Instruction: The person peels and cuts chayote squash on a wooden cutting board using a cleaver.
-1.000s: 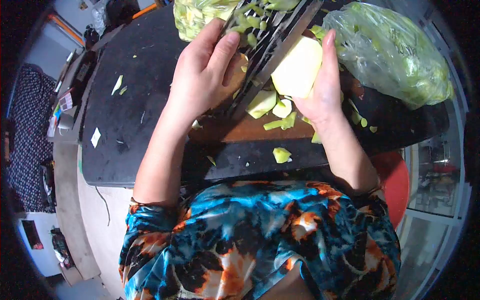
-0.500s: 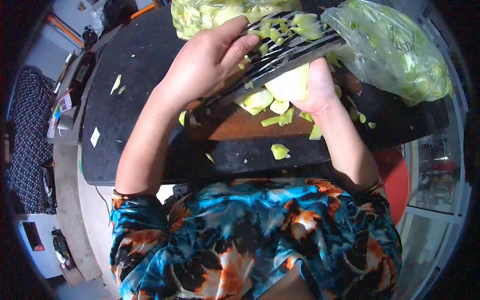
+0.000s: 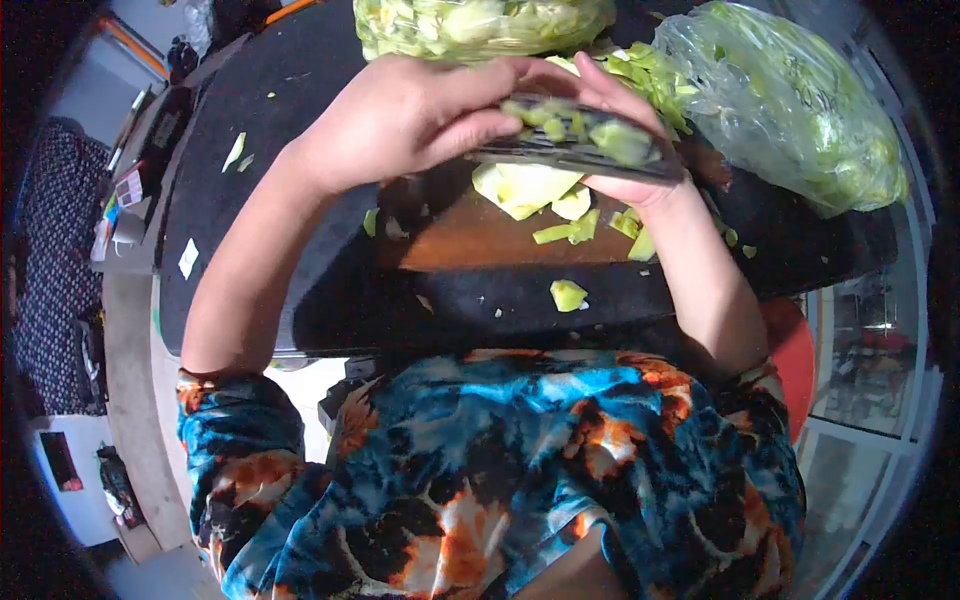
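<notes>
My left hand (image 3: 410, 120) grips the left end of a flat dark tool with pale streaks (image 3: 590, 165). Its exact kind is hard to make out. Blurred green vegetable bits (image 3: 620, 142) cling to its face. My right hand (image 3: 645, 190) is cupped around the tool's right end, its palm below and fingers showing above the far edge. Whether it also holds a vegetable piece behind the tool is hidden. Pale green vegetable slices (image 3: 520, 190) and cut strips (image 3: 570, 228) lie below on a brown board (image 3: 460, 240).
Two clear plastic bags of green vegetable, one at the back (image 3: 480, 28) and one at the right (image 3: 790, 110), stand on the black table (image 3: 230, 280). Loose peelings (image 3: 645, 75) are heaped between them. A single chunk (image 3: 568, 295) lies near the front edge; a red stool (image 3: 790, 360) is at right.
The flat tool has tipped and shows a narrower face. My left arm has shifted left. My right hand has come up behind the tool; the pale piece by its palm is out of sight.
</notes>
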Demonstrator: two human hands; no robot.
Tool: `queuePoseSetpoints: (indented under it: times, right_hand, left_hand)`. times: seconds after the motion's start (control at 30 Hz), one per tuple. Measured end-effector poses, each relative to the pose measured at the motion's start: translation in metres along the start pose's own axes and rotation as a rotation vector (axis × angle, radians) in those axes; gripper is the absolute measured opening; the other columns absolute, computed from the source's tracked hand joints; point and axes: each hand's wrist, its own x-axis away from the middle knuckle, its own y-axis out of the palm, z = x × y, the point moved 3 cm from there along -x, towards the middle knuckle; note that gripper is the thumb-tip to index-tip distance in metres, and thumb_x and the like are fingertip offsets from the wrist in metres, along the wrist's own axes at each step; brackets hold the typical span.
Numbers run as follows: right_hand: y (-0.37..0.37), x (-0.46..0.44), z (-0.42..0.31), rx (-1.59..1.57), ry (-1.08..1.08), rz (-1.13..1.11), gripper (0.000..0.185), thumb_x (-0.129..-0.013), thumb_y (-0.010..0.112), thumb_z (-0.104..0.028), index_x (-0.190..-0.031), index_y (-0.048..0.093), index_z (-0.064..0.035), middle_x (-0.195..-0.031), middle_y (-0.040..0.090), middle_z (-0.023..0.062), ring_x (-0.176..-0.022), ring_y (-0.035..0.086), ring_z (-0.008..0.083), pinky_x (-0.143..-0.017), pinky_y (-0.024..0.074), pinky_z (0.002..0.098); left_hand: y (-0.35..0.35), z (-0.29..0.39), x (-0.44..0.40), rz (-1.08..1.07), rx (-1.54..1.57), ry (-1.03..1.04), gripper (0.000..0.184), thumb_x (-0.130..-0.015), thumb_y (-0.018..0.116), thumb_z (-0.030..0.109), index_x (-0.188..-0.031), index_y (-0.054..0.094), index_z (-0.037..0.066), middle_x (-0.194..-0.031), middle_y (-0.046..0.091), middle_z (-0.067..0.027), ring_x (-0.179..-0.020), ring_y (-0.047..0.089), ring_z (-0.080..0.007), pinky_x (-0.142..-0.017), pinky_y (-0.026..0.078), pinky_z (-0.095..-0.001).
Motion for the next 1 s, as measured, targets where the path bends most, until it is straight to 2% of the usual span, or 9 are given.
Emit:
queuePoseSetpoints:
  times: [0.03,0.13,0.17,0.4,0.43,0.53,0.7,0.83,1.0]
  right_hand:
    - [0.005,0.002,-0.002,0.046,0.03,-0.077,0.05,-0.092,0.042,-0.033,-0.127,0.042,0.0023,-0.125,0.05,0.0114,-0.113,0.051,0.0202,-0.099,0.037,0.0319]
    - [0.022,0.009,-0.007,0.414,0.04,0.032,0.045,-0.092,0.043,-0.022,-0.129,0.04,0.0033,-0.124,0.05,0.0129,-0.113,0.05,0.0212,-0.1,0.0359,0.032]
    - [0.013,0.007,-0.008,0.552,0.117,0.042,0.046,-0.091,0.042,-0.013,-0.132,0.035,0.0051,-0.13,0.045,0.0129,-0.117,0.047,0.0194,-0.101,0.034,0.0297]
    - [0.016,-0.002,-0.01,0.681,0.185,0.064,0.041,-0.092,0.044,-0.016,-0.128,0.043,0.0025,-0.121,0.052,0.0068,-0.109,0.051,0.0122,-0.094,0.0393,0.0243]
    - [0.022,-0.002,-0.011,0.685,0.21,0.096,0.038,-0.092,0.04,-0.011,-0.126,0.043,0.0063,-0.125,0.049,0.0118,-0.114,0.049,0.0173,-0.1,0.0365,0.0283]
    - [0.023,-0.004,-0.012,0.736,0.204,0.099,0.036,-0.092,0.041,-0.012,-0.124,0.045,0.0049,-0.122,0.052,0.0107,-0.111,0.051,0.0162,-0.098,0.0385,0.0274]
    - [0.01,-0.004,-0.014,0.586,0.232,0.157,0.039,-0.091,0.046,-0.019,-0.124,0.048,0.002,-0.12,0.054,0.0074,-0.108,0.052,0.0118,-0.093,0.0395,0.0254]
    - [0.016,-0.006,-0.01,0.849,0.178,0.176,0.042,-0.09,0.049,-0.019,-0.125,0.046,0.0046,-0.124,0.051,0.0111,-0.116,0.045,0.0162,-0.098,0.0339,0.026]
    - [0.016,-0.009,-0.013,1.095,0.069,0.076,0.036,-0.091,0.047,-0.019,-0.12,0.05,0.0026,-0.119,0.054,0.0099,-0.111,0.048,0.0155,-0.097,0.0345,0.0274]
  left_hand:
    - [0.002,-0.002,0.005,-0.004,-0.012,-0.005,0.022,-0.082,0.062,0.02,-0.085,0.05,0.002,-0.066,0.052,-0.0158,-0.062,0.054,-0.0365,-0.053,0.041,-0.0396]
    - [-0.002,0.006,0.008,0.023,-0.078,0.14,0.022,-0.081,0.063,0.021,-0.084,0.051,0.003,-0.066,0.053,-0.0157,-0.061,0.054,-0.0362,-0.053,0.041,-0.0412]
    - [-0.003,0.006,0.01,-0.003,-0.106,0.138,0.022,-0.08,0.063,0.022,-0.084,0.051,0.003,-0.065,0.052,-0.015,-0.061,0.054,-0.0362,-0.052,0.041,-0.0421]
    - [0.001,0.001,0.021,0.017,-0.114,0.072,0.023,-0.08,0.063,0.021,-0.084,0.047,0.004,-0.063,0.051,-0.0151,-0.058,0.053,-0.0367,-0.05,0.039,-0.0423]
    - [0.003,-0.002,0.022,0.026,-0.106,0.056,0.024,-0.081,0.063,0.021,-0.085,0.047,0.004,-0.063,0.051,-0.0153,-0.058,0.053,-0.0368,-0.05,0.039,-0.0425]
    - [0.004,-0.003,0.022,0.036,-0.125,0.043,0.024,-0.081,0.062,0.021,-0.087,0.046,0.004,-0.062,0.051,-0.0154,-0.058,0.053,-0.0373,-0.05,0.039,-0.0429]
    - [0.007,-0.008,0.018,-0.042,-0.184,0.016,0.023,-0.082,0.061,0.023,-0.089,0.047,0.006,-0.063,0.053,-0.0155,-0.06,0.055,-0.0365,-0.051,0.042,-0.0426]
    - [0.016,-0.003,0.016,-0.098,-0.217,0.114,0.023,-0.082,0.06,0.027,-0.094,0.05,0.009,-0.064,0.055,-0.0134,-0.06,0.058,-0.0335,-0.05,0.045,-0.042]
    - [0.02,-0.001,0.02,-0.043,-0.246,0.158,0.025,-0.081,0.06,0.025,-0.098,0.051,0.01,-0.07,0.058,-0.0113,-0.062,0.059,-0.0315,-0.052,0.047,-0.0411]
